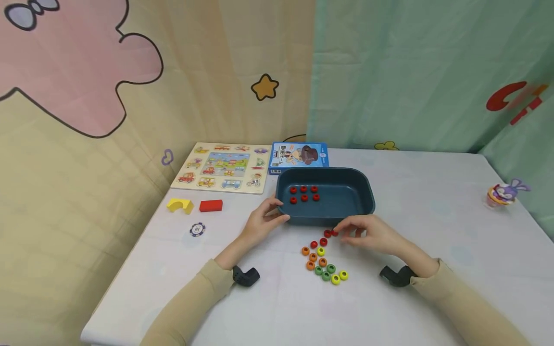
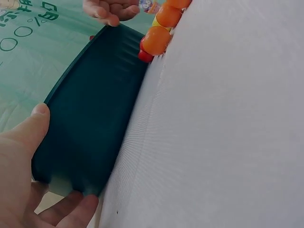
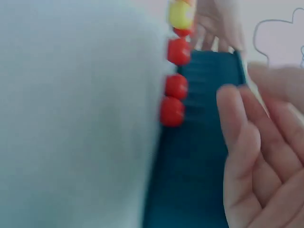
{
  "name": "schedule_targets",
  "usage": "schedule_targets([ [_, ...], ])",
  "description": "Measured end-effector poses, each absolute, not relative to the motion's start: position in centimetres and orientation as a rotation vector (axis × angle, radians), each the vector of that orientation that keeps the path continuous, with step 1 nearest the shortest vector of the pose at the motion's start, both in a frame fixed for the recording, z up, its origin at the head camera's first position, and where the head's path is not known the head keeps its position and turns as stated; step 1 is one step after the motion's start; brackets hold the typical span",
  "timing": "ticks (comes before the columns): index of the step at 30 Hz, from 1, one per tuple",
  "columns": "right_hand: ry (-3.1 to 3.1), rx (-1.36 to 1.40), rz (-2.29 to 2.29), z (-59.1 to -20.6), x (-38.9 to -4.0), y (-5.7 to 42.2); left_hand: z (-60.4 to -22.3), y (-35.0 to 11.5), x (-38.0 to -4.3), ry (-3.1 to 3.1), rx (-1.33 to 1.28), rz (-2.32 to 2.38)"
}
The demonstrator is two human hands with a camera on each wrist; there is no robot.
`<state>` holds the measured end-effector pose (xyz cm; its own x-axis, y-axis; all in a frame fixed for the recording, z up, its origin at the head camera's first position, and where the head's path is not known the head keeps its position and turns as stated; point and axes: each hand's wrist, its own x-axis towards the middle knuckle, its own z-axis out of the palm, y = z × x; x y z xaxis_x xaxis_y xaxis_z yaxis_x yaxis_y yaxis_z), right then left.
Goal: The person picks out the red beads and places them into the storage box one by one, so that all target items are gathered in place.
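A dark blue-green tray (image 1: 326, 220) stands on the table with several red beads (image 1: 304, 197) in its left half. My left hand (image 1: 259, 223) grips the tray's left end, the thumb at the rim and the fingers against the end wall in the left wrist view. Just in front of the tray, my right hand (image 1: 365, 233) hovers with bent fingers beside loose red beads (image 3: 173, 111). No bead shows between those fingers in the right wrist view, which is blurred. Nearer me lie orange beads (image 1: 310, 265), green beads (image 1: 326, 276) and yellow beads (image 1: 335, 279).
Behind the tray are a blue box (image 1: 298, 156) and a wooden picture puzzle (image 1: 225, 168). To the left lie a yellow arch block (image 1: 179, 205), a red block (image 1: 210, 205) and a poker chip (image 1: 197, 229). A purple rabbit toy (image 1: 504, 193) stands far right.
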<state>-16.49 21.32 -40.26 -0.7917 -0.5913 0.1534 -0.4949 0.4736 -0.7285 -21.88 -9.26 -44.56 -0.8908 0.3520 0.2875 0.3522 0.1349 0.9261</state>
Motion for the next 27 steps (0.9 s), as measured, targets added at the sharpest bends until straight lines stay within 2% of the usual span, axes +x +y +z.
schedule_targets([
  [8, 2.727, -0.753, -1.299, -42.5, -16.2, 21.5, -44.7, -9.0, -22.3, -2.376, -0.725, -1.918],
  [27, 2.823, -0.686, -1.327, -45.5, -17.6, 20.9, -41.9, -8.7, -21.0, -2.396, -0.774, -1.91],
])
